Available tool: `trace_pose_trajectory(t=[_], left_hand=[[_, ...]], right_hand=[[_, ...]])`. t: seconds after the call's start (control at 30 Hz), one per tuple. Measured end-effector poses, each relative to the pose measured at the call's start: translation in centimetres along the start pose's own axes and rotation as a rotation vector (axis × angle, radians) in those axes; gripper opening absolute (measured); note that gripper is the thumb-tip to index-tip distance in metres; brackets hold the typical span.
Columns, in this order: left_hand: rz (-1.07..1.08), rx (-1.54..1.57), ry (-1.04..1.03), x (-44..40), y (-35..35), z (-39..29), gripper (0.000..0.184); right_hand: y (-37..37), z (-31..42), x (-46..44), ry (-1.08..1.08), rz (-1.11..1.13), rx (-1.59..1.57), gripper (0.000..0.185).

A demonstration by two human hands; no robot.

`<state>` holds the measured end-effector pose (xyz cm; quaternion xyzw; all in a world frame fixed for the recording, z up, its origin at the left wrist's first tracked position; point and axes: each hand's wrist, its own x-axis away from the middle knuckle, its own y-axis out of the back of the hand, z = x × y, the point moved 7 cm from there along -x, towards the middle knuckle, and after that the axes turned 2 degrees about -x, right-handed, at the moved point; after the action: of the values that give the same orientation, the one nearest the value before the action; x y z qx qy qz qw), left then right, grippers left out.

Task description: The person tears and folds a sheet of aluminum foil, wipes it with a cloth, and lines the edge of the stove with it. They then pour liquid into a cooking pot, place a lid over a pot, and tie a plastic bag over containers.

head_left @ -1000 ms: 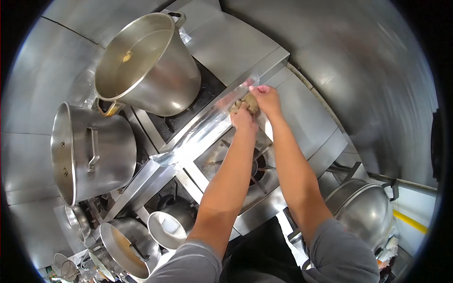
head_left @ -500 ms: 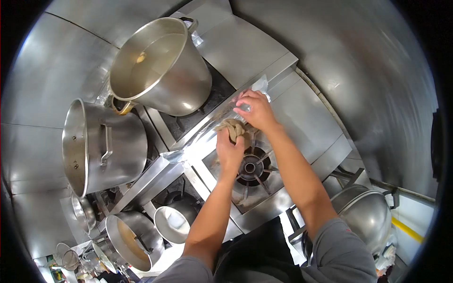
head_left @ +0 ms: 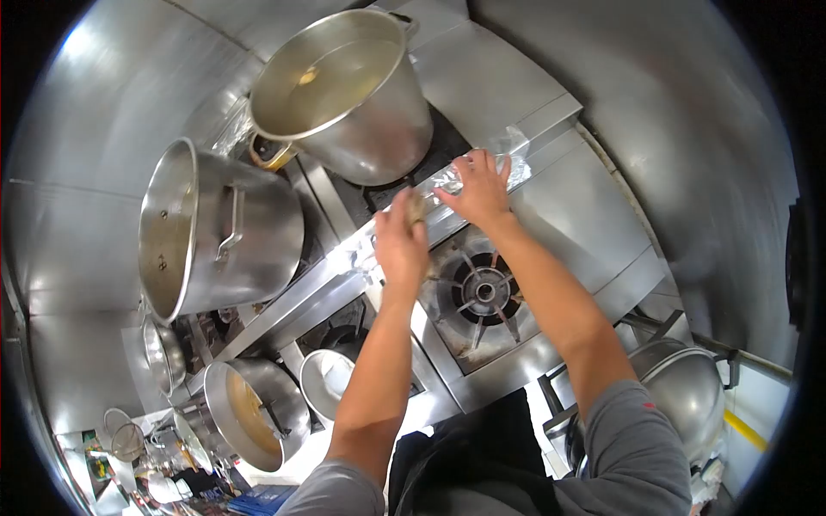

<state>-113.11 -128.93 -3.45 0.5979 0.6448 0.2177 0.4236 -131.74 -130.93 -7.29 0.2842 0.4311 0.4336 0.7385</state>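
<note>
My left hand (head_left: 402,245) is closed around a beige cloth (head_left: 416,209), mostly hidden by the fingers, over the metal ledge between the burners. To its right, my right hand (head_left: 478,191) lies with its fingers spread on crinkled shiny foil or clear film (head_left: 519,172) that covers the ledge. Below both hands sits a bare gas burner (head_left: 485,291) with a round head and radiating grate bars.
A large pot of liquid (head_left: 370,129) stands beyond the ledge, with another tall pot (head_left: 249,249) at left. Lower left are a small pot (head_left: 325,383) and a wide pan of brownish contents (head_left: 249,417). A domed metal vessel (head_left: 684,391) is at lower right.
My left hand has moved with the cloth along the ledge, away from my right hand. My right hand has opened and come down on the foil. The view has shifted, uncovering more of the burner.
</note>
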Motion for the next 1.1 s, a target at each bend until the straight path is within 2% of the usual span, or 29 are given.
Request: trace_pose_trajectory(t=[0.03, 0.07, 0.1, 0.17, 0.2, 0.23, 0.3, 0.37, 0.43, 0.5, 0.57, 0.63, 0.77, 0.83, 0.87, 0.93, 0.97, 1.07, 1.1], left_hand=[[0.08, -0.091, 0.017, 0.0, -0.8, -0.7, 0.04], [0.055, -0.179, -0.106, -0.2, -1.8, -1.0, 0.033], [0.046, -0.183, -0.099, -0.5, -2.1, 0.1, 0.033], [0.237, -0.376, 0.022, -0.7, -3.5, 2.6, 0.029], [0.199, -0.384, 0.005, -0.7, -3.1, 4.6, 0.026], [0.231, -0.406, 0.088, -0.5, -1.5, 5.5, 0.031], [0.268, -0.443, 0.197, 0.0, 1.6, 8.9, 0.029], [0.171, -0.54, 0.226, 0.7, 5.1, 12.6, 0.028], [0.186, -0.506, 0.376, 1.4, 8.9, 16.2, 0.026], [0.108, -0.536, 0.339, 1.5, 10.0, 16.2, 0.027], [0.03, -0.563, 0.315, 1.4, 10.6, 14.7, 0.028], [0.014, -0.494, 0.148, 0.8, 8.0, 11.3, 0.031], [0.118, -0.609, 0.2, 0.6, 4.7, 16.0, 0.033], [0.024, -0.556, 0.187, 0.8, 8.1, 19.9, 0.032], [0.026, -0.561, 0.185, 0.6, 9.5, 18.5, 0.032], [0.026, -0.522, 0.32, 0.2, 12.5, 16.8, 0.036], [0.032, -0.528, 0.319, 0.3, 12.0, 16.5, 0.036], [0.112, -0.556, 0.12, 0.3, 7.4, 13.7, 0.038], [0.21, -0.536, 0.199, 1.3, 5.6, 14.2, 0.038]], right_hand=[[-0.4, 0.6, 0.2, 0.011, 0.007, -0.01, 0.05], [-1.0, 0.4, 0.2, -0.027, 0.04, 0.027, 0.054], [-1.4, 0.1, 0.2, -0.065, 0.069, 0.066, 0.059], [-0.9, 0.5, 0.1, -0.079, 0.074, 0.086, 0.064], [-0.7, 0.6, 0.0, -0.096, 0.113, 0.092, 0.065], [-0.7, 0.5, 0.0, -0.117, 0.151, 0.099, 0.065], [-0.6, 0.3, 0.0, -0.114, 0.14, 0.097, 0.065], [-0.6, 0.3, -0.1, -0.124, 0.179, 0.079, 0.065], [-0.5, 0.3, -0.1, -0.14, 0.196, 0.079, 0.065], [-0.6, 0.6, -0.3, -0.15, 0.217, 0.078, 0.066], [-0.8, 0.8, -0.4, -0.181, 0.294, 0.104, 0.075], [-0.7, 1.0, -0.5, -0.189, 0.305, 0.104, 0.076], [-0.5, 0.5, -0.8, -0.216, 0.358, 0.098, 0.076], [-0.5, -0.4, -0.9, -0.196, 0.313, 0.101, 0.076], [-0.3, -0.5, -0.8, -0.175, 0.274, 0.104, 0.075], [-0.4, -0.9, -0.9, -0.164, 0.278, 0.099, 0.075], [-0.4, -0.9, -0.7, -0.152, 0.283, 0.099, 0.075], [-0.5, -0.7, -0.8, -0.161, 0.248, 0.132, 0.074], [-0.5, -0.6, -0.8, -0.158, 0.25, 0.13, 0.074]])
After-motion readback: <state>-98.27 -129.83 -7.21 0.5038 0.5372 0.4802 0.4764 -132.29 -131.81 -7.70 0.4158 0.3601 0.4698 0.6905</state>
